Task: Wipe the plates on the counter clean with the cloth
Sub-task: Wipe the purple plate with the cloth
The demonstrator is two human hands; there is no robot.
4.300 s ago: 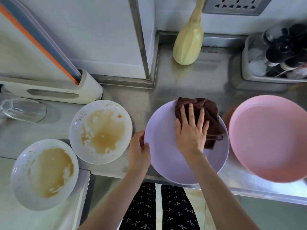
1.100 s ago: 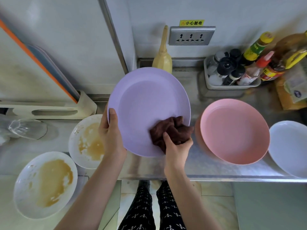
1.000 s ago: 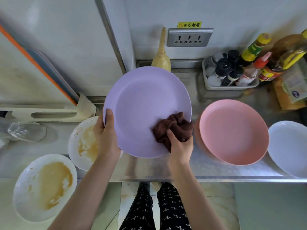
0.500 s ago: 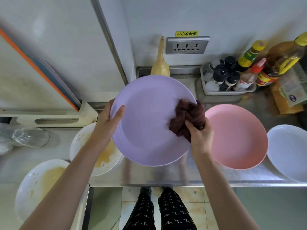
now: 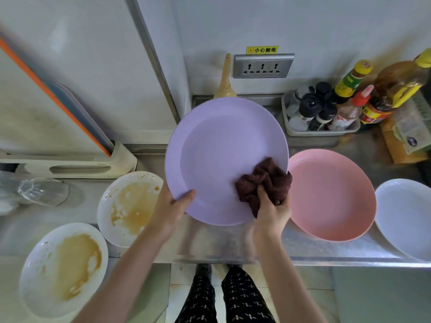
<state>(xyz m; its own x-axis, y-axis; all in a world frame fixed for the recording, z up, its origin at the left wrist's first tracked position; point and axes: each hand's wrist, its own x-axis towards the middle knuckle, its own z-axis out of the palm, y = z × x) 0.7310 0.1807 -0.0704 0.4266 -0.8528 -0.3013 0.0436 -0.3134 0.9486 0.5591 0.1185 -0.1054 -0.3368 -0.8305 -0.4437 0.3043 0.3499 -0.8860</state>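
Shiny steel counter [image 5: 326, 250] runs along a pale wall. Above it, a round purple plastic plate [image 5: 224, 157] is held up and tilted. The left hand [image 5: 171, 212] grips its lower left rim, thumb on the front, other fingers hidden behind. The right hand [image 5: 271, 212] has its fingers [image 5: 262, 194] curled tight around a bunched dark brown cloth [image 5: 264, 183], pressed on the plate's lower right part. Just right sits a pink round plate [image 5: 331, 194], then a clean white plate [image 5: 405, 217]. To the left lie two white plates [image 5: 129, 206] smeared with brown sauce.
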